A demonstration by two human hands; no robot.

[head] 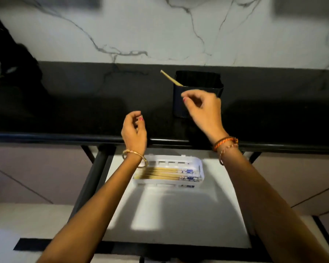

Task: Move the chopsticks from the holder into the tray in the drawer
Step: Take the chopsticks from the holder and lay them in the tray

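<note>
A dark holder (213, 82) stands on the black countertop, with one pale chopstick (170, 77) leaning out of its left corner. My right hand (203, 112) hovers in front of the holder, fingers loosely curled and apart, holding nothing. My left hand (134, 130) is raised over the counter's front edge, also empty with curled fingers. Below, the drawer is pulled out, and a white tray (200, 164) in it holds several chopsticks (163, 173) lying side by side, their blue-patterned ends to the right.
The black countertop (84, 107) runs across the view under a white marbled wall. A dark object (11, 61) sits at the far left of the counter. The white drawer floor (175, 215) lies below, framed by black rails.
</note>
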